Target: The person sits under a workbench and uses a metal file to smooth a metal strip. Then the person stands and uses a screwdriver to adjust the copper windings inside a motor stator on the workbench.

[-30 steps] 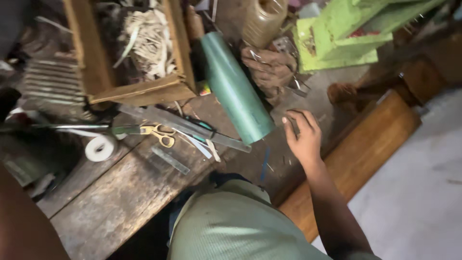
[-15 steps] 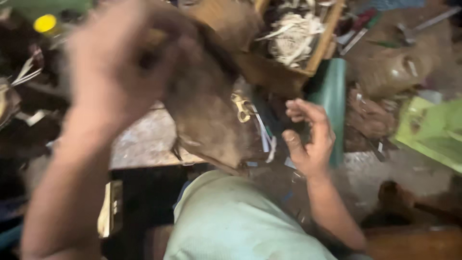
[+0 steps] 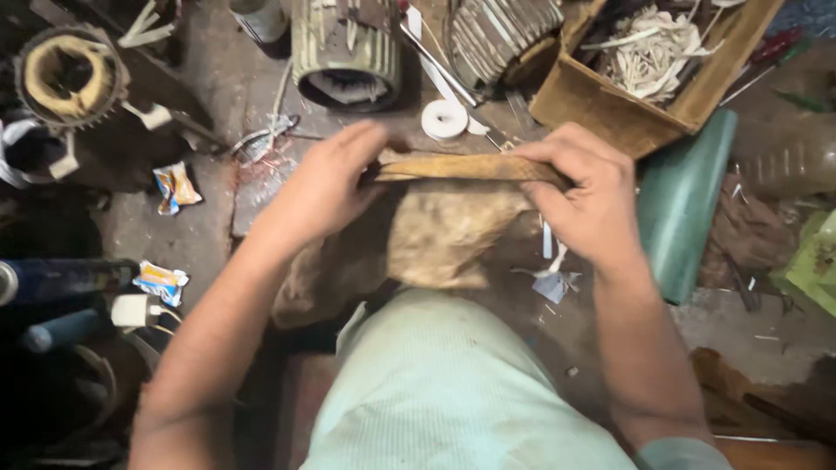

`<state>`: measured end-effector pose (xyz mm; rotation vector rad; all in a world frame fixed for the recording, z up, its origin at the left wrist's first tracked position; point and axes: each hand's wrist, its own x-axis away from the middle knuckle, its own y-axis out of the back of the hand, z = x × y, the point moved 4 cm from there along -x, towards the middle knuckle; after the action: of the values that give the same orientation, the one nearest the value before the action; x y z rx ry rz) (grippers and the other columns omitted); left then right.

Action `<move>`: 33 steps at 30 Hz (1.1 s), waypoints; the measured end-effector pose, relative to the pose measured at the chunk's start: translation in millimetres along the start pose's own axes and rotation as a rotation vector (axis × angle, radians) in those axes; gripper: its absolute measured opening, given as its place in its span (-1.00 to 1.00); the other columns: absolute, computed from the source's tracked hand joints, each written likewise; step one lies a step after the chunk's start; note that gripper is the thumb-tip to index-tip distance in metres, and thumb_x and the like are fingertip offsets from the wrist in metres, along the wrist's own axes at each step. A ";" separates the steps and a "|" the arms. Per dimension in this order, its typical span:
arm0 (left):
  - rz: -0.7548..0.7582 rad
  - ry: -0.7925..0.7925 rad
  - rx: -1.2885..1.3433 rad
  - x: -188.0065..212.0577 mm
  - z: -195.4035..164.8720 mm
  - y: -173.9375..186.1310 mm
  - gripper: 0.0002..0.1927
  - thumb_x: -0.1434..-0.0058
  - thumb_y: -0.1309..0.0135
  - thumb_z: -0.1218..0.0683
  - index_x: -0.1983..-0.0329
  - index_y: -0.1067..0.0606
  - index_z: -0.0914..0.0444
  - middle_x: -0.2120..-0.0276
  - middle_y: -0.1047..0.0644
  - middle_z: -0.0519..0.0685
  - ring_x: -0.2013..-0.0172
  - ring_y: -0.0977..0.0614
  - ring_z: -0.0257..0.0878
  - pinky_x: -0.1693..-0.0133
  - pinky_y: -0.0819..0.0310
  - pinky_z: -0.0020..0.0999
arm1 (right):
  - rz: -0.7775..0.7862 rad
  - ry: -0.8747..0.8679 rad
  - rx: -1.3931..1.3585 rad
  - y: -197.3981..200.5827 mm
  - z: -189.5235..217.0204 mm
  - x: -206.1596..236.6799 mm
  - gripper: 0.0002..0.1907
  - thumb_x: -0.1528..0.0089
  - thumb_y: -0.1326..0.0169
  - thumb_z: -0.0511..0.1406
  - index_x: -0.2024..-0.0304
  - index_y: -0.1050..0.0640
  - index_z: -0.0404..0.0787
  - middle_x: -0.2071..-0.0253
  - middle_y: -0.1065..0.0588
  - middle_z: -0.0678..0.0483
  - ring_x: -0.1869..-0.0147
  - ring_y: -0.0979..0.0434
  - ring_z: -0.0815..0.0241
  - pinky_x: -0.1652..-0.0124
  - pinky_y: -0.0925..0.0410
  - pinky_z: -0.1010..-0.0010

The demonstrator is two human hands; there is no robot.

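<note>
Both hands hold one thing above the lap, approx. frame centre. Left hand (image 3: 326, 187) grips the left end of a flat brown strip (image 3: 466, 167); fingers curled over its top edge, thumb hidden behind. Right hand (image 3: 583, 196) clamps the right end, fingers wrapped over the strip, thumb underneath & not visible. Strip lies level betw. the two hands. A brown sack (image 3: 440, 239) hangs from it, sagging down onto the person's pale green shirt (image 3: 453, 392); whether strip is the sack's folded rim or a separate piece: can't tell. Sack's lower left part is in shadow under the left forearm, outline unclear.

Bench (image 3: 218, 218) behind is cluttered. Tape roll (image 3: 444, 119), white, sits just beyond the strip, near its middle. Wooden box (image 3: 644, 113) at upper right holds pale scraps, top cut off by frame edge. Green cylinder (image 3: 684, 204) lies just right of the right hand, its upper end tucked under the box. Two ribbed motor housings (image 3: 347, 48) at top centre, both cut off at top; the right one partly behind the box. Wound stator (image 3: 65, 78) at upper left, partly in the dark. Crumpled wrapper (image 3: 176, 185) left of left forearm, another lower down near a white plug (image 3: 132, 310). Far left edge very dark: a blue tube shape, details not readable. Right edge: brown rag & smth green, cropped.
</note>
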<state>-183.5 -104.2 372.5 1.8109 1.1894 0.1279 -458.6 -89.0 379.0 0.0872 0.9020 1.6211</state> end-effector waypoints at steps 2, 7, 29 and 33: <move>-0.008 0.099 -0.049 16.1 25.0 3.7 -0.49 -0.01 -0.24 0.32 -0.08 -0.46 0.32 0.03 -0.51 0.16 0.00 -0.57 0.21 0.04 -0.52 -0.07 | -0.071 -0.008 0.129 1.6 -1.7 -2.3 -0.69 -0.16 -0.18 -0.50 0.04 -0.68 -0.25 0.20 -0.55 0.01 0.14 -0.58 0.16 0.13 -0.40 0.42; -0.123 0.182 -0.104 31.7 64.2 19.0 -0.64 -0.07 -0.27 0.27 0.05 -0.50 0.26 0.11 -0.48 0.14 0.07 -0.55 0.16 0.08 -0.49 -0.03 | -0.157 -0.024 0.274 2.9 -10.1 -3.7 -0.77 -0.21 -0.22 -0.50 0.08 -0.67 -0.26 0.22 -0.55 -0.01 0.14 -0.59 0.13 0.13 -0.41 0.41; -0.556 0.663 0.376 212.5 210.6 -118.3 -0.64 -0.15 -0.22 0.27 0.02 -0.42 0.19 0.09 -0.39 0.01 0.05 -0.43 -0.06 -0.01 -0.37 -0.17 | 0.148 -0.702 -0.223 -263.4 -99.8 136.9 -0.64 -0.46 0.06 -0.13 -0.14 -0.60 -0.15 0.00 -0.65 0.13 -0.04 -0.60 0.34 -0.07 -0.43 0.48; -0.344 0.744 1.422 213.4 213.2 -150.8 -0.58 -0.34 -0.07 0.12 -0.24 -0.33 0.26 -0.04 -0.45 0.07 -0.01 -0.51 -0.08 -0.04 -0.50 -0.17 | 0.334 -0.720 -0.650 -312.6 -114.5 115.6 -0.43 -0.42 0.05 -0.02 -0.34 -0.39 -0.24 -0.31 -0.44 0.06 -0.35 -0.42 0.25 -0.20 -0.32 0.40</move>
<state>-59.2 -63.1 61.7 2.7868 2.4884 -0.3885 -297.7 -52.2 67.6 0.3525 -0.2142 1.9189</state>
